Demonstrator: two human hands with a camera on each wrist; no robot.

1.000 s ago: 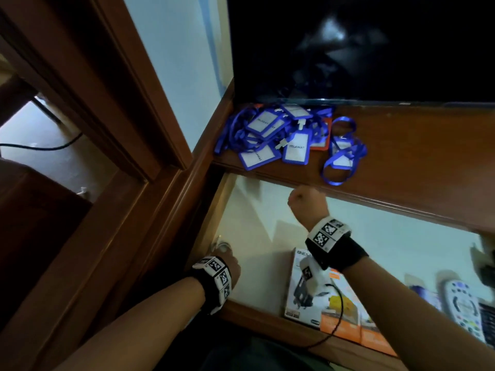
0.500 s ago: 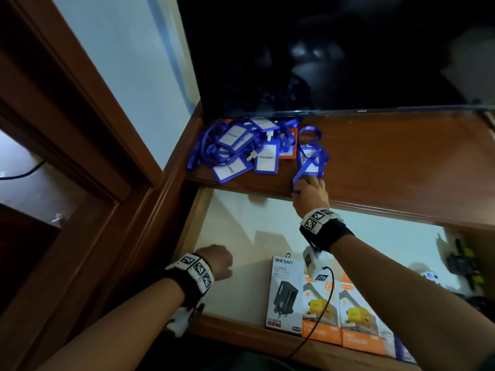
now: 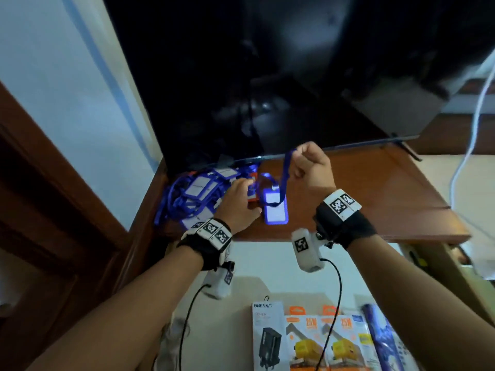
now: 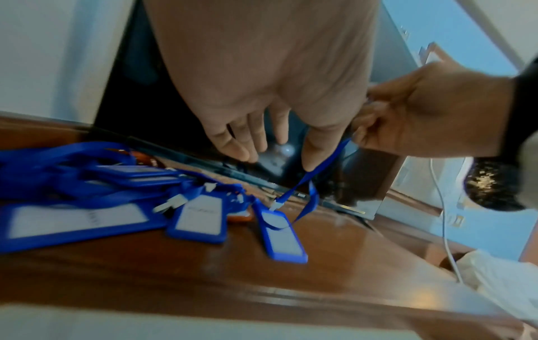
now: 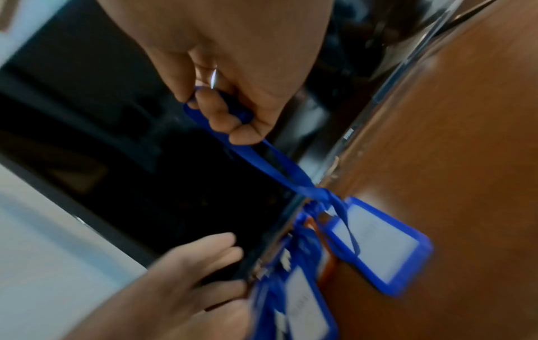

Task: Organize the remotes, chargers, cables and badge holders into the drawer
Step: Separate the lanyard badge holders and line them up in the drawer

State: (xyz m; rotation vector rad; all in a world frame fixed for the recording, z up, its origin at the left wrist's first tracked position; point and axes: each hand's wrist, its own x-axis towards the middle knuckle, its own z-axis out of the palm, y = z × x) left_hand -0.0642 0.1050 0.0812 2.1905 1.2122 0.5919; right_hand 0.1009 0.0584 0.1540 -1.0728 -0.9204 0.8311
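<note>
Right grip (image 3: pixel 308 167) raised, fisted round blue lanyard (image 3: pixel 287 170), left grip (image 3: pixel 237 202) spread flat over badge holders (image 3: pixel 198 194)

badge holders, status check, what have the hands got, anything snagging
Right hand grips blue lanyard, pulled taut. Its blue rectangular plastic badge holder on brown wooden top. Left hand open, over the blue badge pile. Whether lanyards are tangled: cannot tell.

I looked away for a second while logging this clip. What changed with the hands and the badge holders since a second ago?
The right hand rose from the drawer to the shelf, gripped a blue lanyard and lifted it; its badge holder still lies on the shelf. The left hand left the drawer corner and now reaches open over the badge pile. The charger boxes stayed in the drawer.
</note>
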